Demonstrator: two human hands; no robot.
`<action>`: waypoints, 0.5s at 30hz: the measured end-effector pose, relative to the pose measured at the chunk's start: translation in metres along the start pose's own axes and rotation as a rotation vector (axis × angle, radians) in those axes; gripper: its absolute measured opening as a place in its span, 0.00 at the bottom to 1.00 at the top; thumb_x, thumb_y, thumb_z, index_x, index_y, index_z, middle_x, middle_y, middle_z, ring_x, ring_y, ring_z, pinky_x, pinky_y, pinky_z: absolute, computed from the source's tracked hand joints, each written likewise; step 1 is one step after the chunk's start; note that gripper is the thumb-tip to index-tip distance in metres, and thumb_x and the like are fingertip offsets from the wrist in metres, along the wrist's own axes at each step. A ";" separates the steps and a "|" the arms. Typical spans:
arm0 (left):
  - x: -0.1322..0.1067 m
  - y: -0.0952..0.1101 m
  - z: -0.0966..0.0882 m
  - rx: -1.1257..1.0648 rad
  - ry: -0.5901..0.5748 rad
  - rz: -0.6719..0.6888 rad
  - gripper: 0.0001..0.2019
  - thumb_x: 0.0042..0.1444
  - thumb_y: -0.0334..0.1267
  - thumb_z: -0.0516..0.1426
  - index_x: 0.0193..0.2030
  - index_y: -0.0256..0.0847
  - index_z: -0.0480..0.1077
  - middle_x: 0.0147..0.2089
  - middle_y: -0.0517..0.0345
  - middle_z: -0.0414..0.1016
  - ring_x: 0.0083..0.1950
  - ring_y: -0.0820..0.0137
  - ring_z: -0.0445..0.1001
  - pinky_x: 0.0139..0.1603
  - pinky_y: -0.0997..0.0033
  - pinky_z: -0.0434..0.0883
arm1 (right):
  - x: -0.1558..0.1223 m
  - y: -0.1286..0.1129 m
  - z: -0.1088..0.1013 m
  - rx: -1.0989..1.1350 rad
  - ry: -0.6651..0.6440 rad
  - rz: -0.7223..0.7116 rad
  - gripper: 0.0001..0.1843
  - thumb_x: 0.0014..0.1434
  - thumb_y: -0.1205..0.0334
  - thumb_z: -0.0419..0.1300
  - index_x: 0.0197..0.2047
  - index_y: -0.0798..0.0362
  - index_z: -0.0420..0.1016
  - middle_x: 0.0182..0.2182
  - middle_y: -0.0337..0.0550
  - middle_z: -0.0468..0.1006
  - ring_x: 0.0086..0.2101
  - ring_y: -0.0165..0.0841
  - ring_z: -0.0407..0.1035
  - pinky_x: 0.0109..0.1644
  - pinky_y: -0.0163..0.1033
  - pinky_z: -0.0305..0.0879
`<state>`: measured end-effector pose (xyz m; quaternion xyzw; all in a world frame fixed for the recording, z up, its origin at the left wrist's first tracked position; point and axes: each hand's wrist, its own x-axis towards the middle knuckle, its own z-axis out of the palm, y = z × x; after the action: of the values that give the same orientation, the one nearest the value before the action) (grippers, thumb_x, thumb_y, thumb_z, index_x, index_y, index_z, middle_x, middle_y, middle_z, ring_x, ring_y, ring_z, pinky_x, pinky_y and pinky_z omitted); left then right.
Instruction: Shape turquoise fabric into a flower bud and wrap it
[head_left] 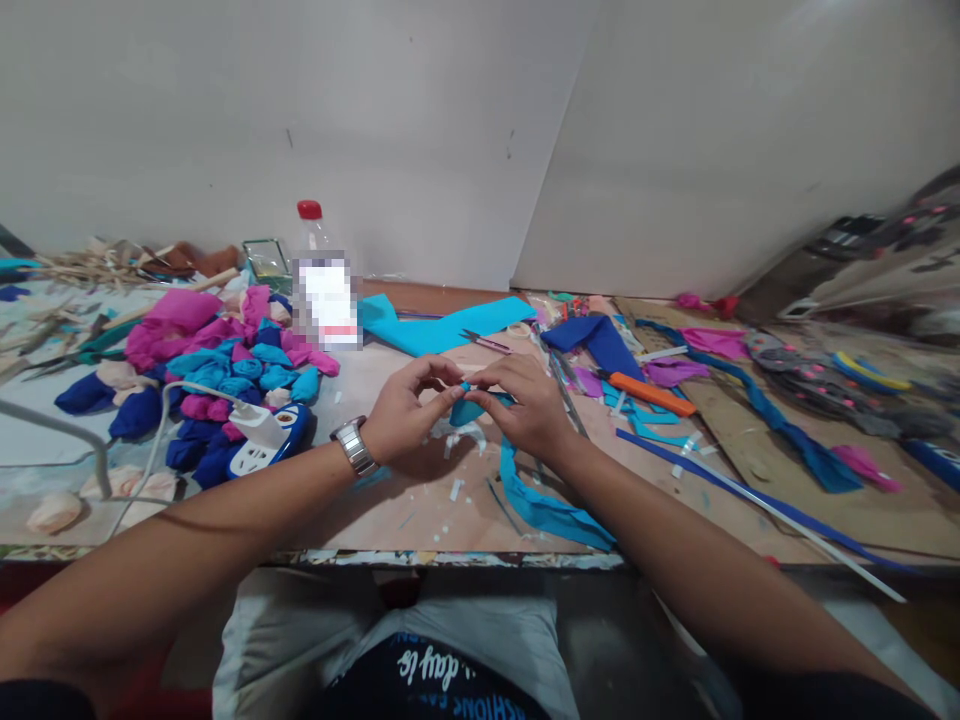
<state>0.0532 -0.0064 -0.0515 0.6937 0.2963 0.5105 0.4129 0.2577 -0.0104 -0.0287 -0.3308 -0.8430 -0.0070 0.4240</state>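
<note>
Both hands meet over the middle of the table, pinching a light-blue crepe paper strip (529,490). My left hand (409,405), with a watch (354,446) on its wrist, grips the small rolled end of the strip between thumb and fingers. From the other side my right hand (529,400) holds the strip just beside that roll, thumb and fingers closed on it. The strip's loose tail hangs below my right hand and curves across the table toward the front edge. Part of the roll is hidden by my fingers.
Left are pink and blue crepe paper flowers (210,360), a power strip (262,445) with a cable, and a red-capped bottle (310,225). Behind my hands lies a wide light-blue strip (450,330). Scissors (487,342) and an orange cutter (652,394) lie to the right, near cardboard (780,480).
</note>
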 end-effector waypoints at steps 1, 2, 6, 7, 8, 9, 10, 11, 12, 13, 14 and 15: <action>0.000 0.000 0.000 -0.004 -0.004 0.000 0.12 0.62 0.45 0.62 0.46 0.39 0.72 0.46 0.52 0.77 0.44 0.68 0.76 0.47 0.66 0.74 | 0.000 0.000 0.000 -0.001 -0.003 0.001 0.06 0.65 0.57 0.65 0.42 0.49 0.79 0.35 0.43 0.84 0.39 0.39 0.77 0.49 0.48 0.68; 0.000 0.000 0.001 -0.013 -0.004 -0.003 0.12 0.62 0.45 0.62 0.46 0.39 0.71 0.45 0.53 0.76 0.43 0.69 0.76 0.46 0.66 0.74 | 0.000 0.000 0.000 -0.001 -0.003 0.002 0.06 0.65 0.56 0.66 0.41 0.49 0.80 0.34 0.43 0.84 0.39 0.39 0.77 0.49 0.47 0.68; 0.001 0.000 0.002 -0.078 0.020 -0.028 0.12 0.62 0.45 0.62 0.44 0.40 0.69 0.44 0.55 0.73 0.43 0.70 0.74 0.44 0.69 0.73 | 0.000 -0.001 0.000 0.017 0.011 -0.005 0.07 0.64 0.55 0.67 0.41 0.49 0.79 0.36 0.43 0.85 0.40 0.39 0.77 0.50 0.48 0.68; 0.002 0.000 0.002 -0.087 0.022 -0.031 0.12 0.62 0.45 0.62 0.44 0.40 0.69 0.44 0.55 0.73 0.43 0.70 0.74 0.44 0.69 0.73 | 0.000 -0.001 0.000 0.022 0.015 -0.009 0.06 0.64 0.56 0.66 0.41 0.49 0.79 0.36 0.43 0.85 0.40 0.39 0.77 0.50 0.48 0.69; 0.002 -0.001 0.001 -0.091 0.018 -0.032 0.12 0.63 0.45 0.62 0.44 0.40 0.68 0.44 0.55 0.72 0.43 0.70 0.74 0.45 0.69 0.73 | 0.000 -0.001 0.001 0.025 0.017 -0.011 0.05 0.65 0.57 0.66 0.41 0.49 0.79 0.36 0.43 0.84 0.40 0.39 0.77 0.50 0.48 0.69; 0.002 -0.001 0.001 -0.092 0.011 -0.031 0.11 0.63 0.44 0.62 0.45 0.40 0.69 0.44 0.55 0.72 0.44 0.70 0.73 0.46 0.69 0.73 | 0.000 -0.001 0.001 0.027 0.018 -0.008 0.04 0.65 0.58 0.65 0.40 0.49 0.79 0.35 0.43 0.84 0.40 0.39 0.77 0.50 0.48 0.69; 0.002 -0.002 0.000 -0.091 0.002 -0.036 0.11 0.63 0.44 0.62 0.45 0.40 0.69 0.45 0.55 0.73 0.44 0.70 0.74 0.46 0.69 0.73 | 0.000 -0.001 0.001 0.028 0.016 -0.001 0.04 0.65 0.59 0.65 0.40 0.49 0.79 0.35 0.43 0.84 0.40 0.39 0.77 0.50 0.48 0.69; 0.002 -0.002 0.000 -0.089 -0.007 -0.049 0.11 0.63 0.44 0.62 0.45 0.40 0.69 0.45 0.55 0.73 0.44 0.70 0.74 0.46 0.69 0.73 | -0.001 -0.001 0.001 0.027 0.016 0.010 0.04 0.65 0.59 0.64 0.39 0.48 0.79 0.35 0.43 0.84 0.39 0.39 0.77 0.49 0.48 0.69; 0.002 -0.002 0.000 -0.085 -0.015 -0.065 0.11 0.63 0.44 0.62 0.45 0.40 0.70 0.45 0.54 0.74 0.43 0.70 0.74 0.45 0.70 0.73 | -0.001 -0.001 0.001 0.026 0.017 0.021 0.04 0.65 0.59 0.64 0.39 0.48 0.79 0.34 0.43 0.84 0.39 0.39 0.77 0.49 0.48 0.69; 0.001 -0.002 -0.001 -0.075 -0.018 -0.077 0.11 0.63 0.45 0.61 0.45 0.40 0.71 0.45 0.54 0.75 0.42 0.70 0.75 0.44 0.70 0.73 | -0.001 -0.001 0.001 0.024 0.018 0.031 0.04 0.65 0.58 0.65 0.38 0.48 0.78 0.35 0.43 0.84 0.39 0.39 0.77 0.50 0.49 0.69; 0.001 -0.001 -0.001 -0.062 -0.017 -0.082 0.12 0.63 0.45 0.61 0.45 0.39 0.72 0.44 0.53 0.76 0.41 0.70 0.75 0.43 0.69 0.73 | -0.002 0.000 0.001 0.022 0.020 0.039 0.04 0.65 0.58 0.65 0.38 0.48 0.78 0.35 0.43 0.84 0.39 0.39 0.77 0.50 0.49 0.69; 0.001 -0.001 -0.001 -0.043 -0.017 -0.078 0.12 0.63 0.46 0.62 0.44 0.39 0.73 0.43 0.52 0.77 0.41 0.69 0.75 0.43 0.68 0.73 | -0.002 0.000 0.001 0.021 0.024 0.044 0.04 0.65 0.57 0.65 0.38 0.48 0.78 0.35 0.42 0.84 0.39 0.39 0.77 0.50 0.49 0.70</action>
<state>0.0520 -0.0050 -0.0514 0.6768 0.3083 0.4945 0.4498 0.2575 -0.0114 -0.0312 -0.3445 -0.8306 0.0071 0.4375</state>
